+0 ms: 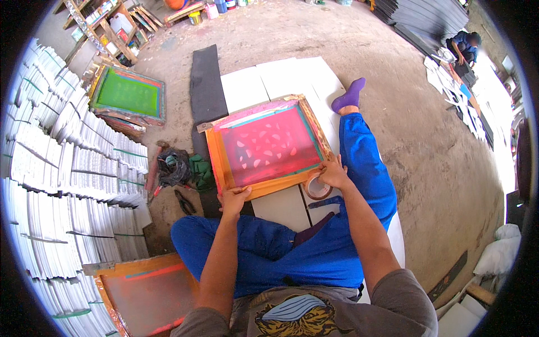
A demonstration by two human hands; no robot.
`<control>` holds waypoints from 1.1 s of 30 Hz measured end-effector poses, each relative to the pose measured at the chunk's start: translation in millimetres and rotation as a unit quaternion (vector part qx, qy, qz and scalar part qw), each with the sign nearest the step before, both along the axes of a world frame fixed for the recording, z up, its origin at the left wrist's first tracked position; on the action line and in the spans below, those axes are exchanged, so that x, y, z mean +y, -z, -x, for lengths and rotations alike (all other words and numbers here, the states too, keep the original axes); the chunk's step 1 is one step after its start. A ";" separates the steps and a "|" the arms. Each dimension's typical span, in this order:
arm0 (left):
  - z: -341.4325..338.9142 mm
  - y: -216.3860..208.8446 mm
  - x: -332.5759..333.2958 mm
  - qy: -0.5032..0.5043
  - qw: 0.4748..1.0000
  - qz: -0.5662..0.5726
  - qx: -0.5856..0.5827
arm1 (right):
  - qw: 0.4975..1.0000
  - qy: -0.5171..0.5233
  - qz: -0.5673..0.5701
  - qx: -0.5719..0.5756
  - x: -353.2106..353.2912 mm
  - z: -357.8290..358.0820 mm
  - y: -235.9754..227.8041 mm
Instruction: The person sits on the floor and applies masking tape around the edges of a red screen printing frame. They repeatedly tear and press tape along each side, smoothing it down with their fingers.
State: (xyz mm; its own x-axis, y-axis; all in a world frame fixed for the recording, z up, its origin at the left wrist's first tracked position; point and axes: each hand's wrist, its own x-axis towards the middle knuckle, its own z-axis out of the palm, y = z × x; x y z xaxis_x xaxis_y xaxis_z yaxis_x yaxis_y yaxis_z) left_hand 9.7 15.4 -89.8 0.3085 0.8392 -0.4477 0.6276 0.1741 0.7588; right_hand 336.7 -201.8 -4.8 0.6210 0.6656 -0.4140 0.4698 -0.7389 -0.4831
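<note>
A wooden screen-printing frame (269,189) with pink mesh and a pattern of pale petal shapes lies tilted over white boards (278,206). My left hand (233,200) grips its near left corner, thumb on top of the wood. At the near right corner my right hand (334,172) is closed on the same frame; some of its fingertips are hidden. Just beside that hand sits a roll of brown tape (320,196). A narrow dark blue strip-like thing (325,203) lies by the roll, its kind unclear.
Bundled white sheets (84,168) stand stacked along the left. A green-mesh frame (128,94) lies beyond them, another frame (151,292) by my left knee. A black plastic bag (173,167), green cloth (201,173) and dark strip (206,78) are nearby. Another person (465,49) crouches far right.
</note>
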 end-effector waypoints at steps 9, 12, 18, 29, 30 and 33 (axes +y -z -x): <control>-30.6 -25.9 -33.3 -0.073 0.969 -0.185 0.143 | 0.995 0.002 -0.089 -0.038 -6.6 -4.7 45.1; -21.2 -16.9 -20.2 -0.033 0.980 -0.191 0.044 | 0.994 0.006 -0.092 -0.064 -6.6 -0.1 48.9; -1.6 3.5 25.2 0.012 0.997 -0.064 -0.039 | 0.995 0.009 -0.081 -0.063 0.2 21.5 47.2; 16.5 -108.4 29.4 0.059 0.982 0.027 -0.175 | 0.973 -0.068 -0.218 0.030 4.7 41.3 -61.9; 15.4 -118.2 28.2 0.055 0.980 0.030 -0.189 | 0.968 -0.086 -0.236 0.015 5.9 39.1 -69.6; 18.2 -138.2 29.0 0.066 0.975 -0.012 -0.210 | 0.954 -0.125 -0.272 0.012 15.3 31.6 -91.3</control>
State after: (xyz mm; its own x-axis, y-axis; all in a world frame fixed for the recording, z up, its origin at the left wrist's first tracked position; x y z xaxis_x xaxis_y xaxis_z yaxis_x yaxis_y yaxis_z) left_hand -8.5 44.3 48.4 0.5672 0.7883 -0.2386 0.2764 0.0907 0.9568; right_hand 305.1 -186.5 86.5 0.4087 0.9124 0.0234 0.5826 -0.2411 -0.7762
